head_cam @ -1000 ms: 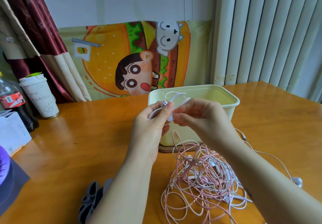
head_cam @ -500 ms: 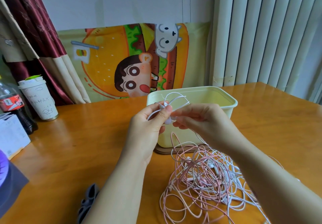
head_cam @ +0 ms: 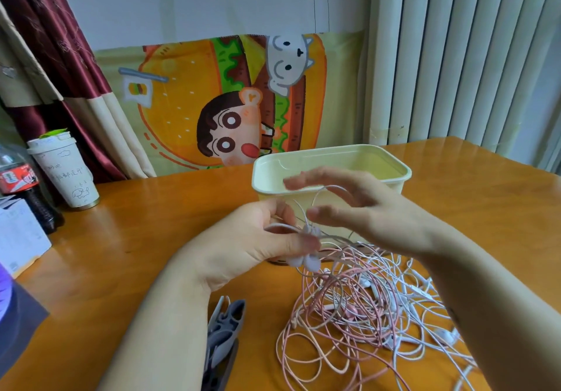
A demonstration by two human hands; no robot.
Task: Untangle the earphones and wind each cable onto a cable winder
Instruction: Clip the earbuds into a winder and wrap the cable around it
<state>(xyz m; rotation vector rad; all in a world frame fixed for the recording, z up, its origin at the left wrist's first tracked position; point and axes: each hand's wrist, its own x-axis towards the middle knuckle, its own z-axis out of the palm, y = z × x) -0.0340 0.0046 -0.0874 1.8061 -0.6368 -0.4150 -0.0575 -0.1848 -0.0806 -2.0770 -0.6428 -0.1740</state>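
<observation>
**A:** What does the left hand [head_cam: 252, 244] have in its grip?

**B:** Thumb and curled fingers pinch a white cable [head_cam: 282, 227] close to its end. The pair of white earbuds [head_cam: 306, 262] hangs just under the thumb tip, the two buds side by side.

**A:** And the right hand [head_cam: 364, 213]?

**B:** Its grip is wide open and holds nothing firmly. The fingers are stretched out and spread, blurred, just beside the left grip and a little above it. A thin loop of the same white cable rises from the left grip and arcs between the right thumb and fingers. I cannot tell whether it touches them.

**A:** Where is the rest of the earphones?

**B:** The tangle of pink and white cables [head_cam: 358, 308] lies on the tabletop [head_cam: 136, 238], below the left grip and under the right wrist. A few strands climb from it towards the pinch.

**A:** The winders?

**B:** The grey cable winders [head_cam: 226, 327] lie on the tabletop well below the left grip, beside the left forearm and just apart from the tangle. Neither hand is on them.

**A:** Anything beyond the hands?

**B:** A cream tub [head_cam: 334, 155] stands open directly behind both grips. Far to the left of the left grip stand a paper cup [head_cam: 65, 172] and a cola bottle [head_cam: 21, 184]. A cartoon cloth [head_cam: 227, 102] hangs behind the tub.
</observation>
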